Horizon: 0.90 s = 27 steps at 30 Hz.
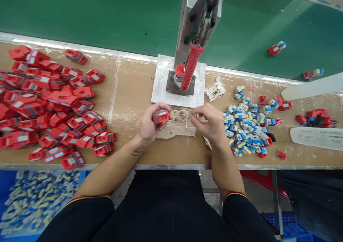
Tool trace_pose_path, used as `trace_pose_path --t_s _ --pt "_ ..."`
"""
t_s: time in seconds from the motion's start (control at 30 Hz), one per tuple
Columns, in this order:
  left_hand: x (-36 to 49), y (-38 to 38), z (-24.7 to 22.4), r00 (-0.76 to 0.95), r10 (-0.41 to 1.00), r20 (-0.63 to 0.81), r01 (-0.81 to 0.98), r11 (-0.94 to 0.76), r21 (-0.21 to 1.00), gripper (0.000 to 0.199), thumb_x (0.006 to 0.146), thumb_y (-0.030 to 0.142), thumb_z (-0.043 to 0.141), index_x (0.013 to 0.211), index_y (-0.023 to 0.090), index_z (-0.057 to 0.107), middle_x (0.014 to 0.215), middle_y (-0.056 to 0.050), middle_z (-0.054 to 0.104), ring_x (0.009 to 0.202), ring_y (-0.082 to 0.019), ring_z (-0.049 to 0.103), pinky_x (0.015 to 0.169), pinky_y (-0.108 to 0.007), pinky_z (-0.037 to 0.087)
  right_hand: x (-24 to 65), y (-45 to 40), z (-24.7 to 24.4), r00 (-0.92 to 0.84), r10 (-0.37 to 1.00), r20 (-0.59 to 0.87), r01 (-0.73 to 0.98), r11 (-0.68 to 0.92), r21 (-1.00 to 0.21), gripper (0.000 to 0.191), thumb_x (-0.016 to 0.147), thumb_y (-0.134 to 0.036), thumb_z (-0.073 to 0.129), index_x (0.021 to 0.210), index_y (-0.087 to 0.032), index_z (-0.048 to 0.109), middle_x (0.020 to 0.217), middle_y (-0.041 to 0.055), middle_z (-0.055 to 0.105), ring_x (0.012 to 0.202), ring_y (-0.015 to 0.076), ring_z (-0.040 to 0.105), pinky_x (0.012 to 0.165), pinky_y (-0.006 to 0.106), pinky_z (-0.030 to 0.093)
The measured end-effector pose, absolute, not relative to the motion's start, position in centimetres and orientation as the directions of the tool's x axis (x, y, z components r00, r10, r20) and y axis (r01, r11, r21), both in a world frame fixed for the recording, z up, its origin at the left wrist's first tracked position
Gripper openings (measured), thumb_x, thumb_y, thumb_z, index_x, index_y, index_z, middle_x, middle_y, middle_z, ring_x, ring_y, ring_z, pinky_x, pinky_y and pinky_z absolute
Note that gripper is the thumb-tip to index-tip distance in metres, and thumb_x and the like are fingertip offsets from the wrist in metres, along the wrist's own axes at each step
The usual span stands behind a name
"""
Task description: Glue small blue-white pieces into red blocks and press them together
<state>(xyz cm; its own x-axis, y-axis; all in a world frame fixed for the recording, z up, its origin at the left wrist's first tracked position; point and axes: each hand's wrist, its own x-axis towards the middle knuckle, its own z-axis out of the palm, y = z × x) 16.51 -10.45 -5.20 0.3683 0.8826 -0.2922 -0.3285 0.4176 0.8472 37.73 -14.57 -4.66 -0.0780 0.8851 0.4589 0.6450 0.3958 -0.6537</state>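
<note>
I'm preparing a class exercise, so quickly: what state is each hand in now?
Left hand: closed around a red-and-grey part.
Right hand: fingers close together beside a small clear round dish; whether they grip anything cannot be told.

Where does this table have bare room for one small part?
Bare cardboard shows between the red pile and the metal plate, and along the table's front edge between the forearms. It is crowded at the left end, under the red pile, and beside the right hand, where blue-and-white pieces lie heaped.

Red plastic block (160,117) (grey-banded), held, small round clear dish (182,115) nearby.
</note>
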Motion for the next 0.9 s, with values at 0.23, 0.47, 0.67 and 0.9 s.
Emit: trace_pose_path --t_s 0.23,0.47,0.67,0.9 --pt "16.7 -10.6 -5.5 0.398 0.879 -0.262 -0.315 0.399 0.861 0.037 0.085 0.055 0.060 0.080 0.019 0.064 0.066 -0.004 0.068 0.036 -0.008 0.039 0.036 -0.024 0.026 37.0 -15.3 -3.6 0.280 0.841 0.463 0.252 0.401 -0.881 0.017 0.085 -0.029 0.085 0.078 -0.025 0.070 0.072 -0.0008 0.074 0.060 0.0141 0.062 0.055 0.030 0.047" --pt "17.0 -10.9 -6.0 0.452 0.861 -0.235 -0.271 0.384 0.883 0.041 0.085 0.058 0.061 0.082 0.017 0.065 0.061 0.000 0.064 0.034 -0.008 0.042 0.034 -0.023 0.029 34.3 -15.4 -4.3 0.276 0.884 0.378 0.011 0.391 -0.920 0.023 0.082 -0.034 0.089 0.077 -0.023 0.070 0.071 -0.0008 0.075 0.063 0.0138 0.069 0.057 0.027 0.055" --pt "17.0 -11.0 -5.9 0.482 0.845 -0.233 -0.273 0.398 0.876 0.041 0.084 0.058 0.061 0.083 0.017 0.064 0.059 0.001 0.064 0.034 -0.008 0.042 0.034 -0.023 0.031 33.5 -15.6 -4.6 0.235 0.910 0.340 -0.062 0.363 -0.930 0.020 0.083 -0.031 0.089 0.079 -0.023 0.071 0.074 -0.0005 0.077 0.067 0.0136 0.073 0.062 0.027 0.059" --pt "17.0 -11.0 -5.8 0.478 0.844 -0.244 -0.255 0.399 0.881 0.042 0.084 0.059 0.061 0.084 0.017 0.064 0.056 0.002 0.060 0.034 -0.009 0.042 0.035 -0.023 0.030 33.2 -15.6 -4.8 0.191 0.928 0.319 -0.042 0.333 -0.942 0.023 0.085 -0.037 0.087 0.079 -0.023 0.070 0.074 0.0002 0.077 0.067 0.0136 0.071 0.062 0.027 0.058"
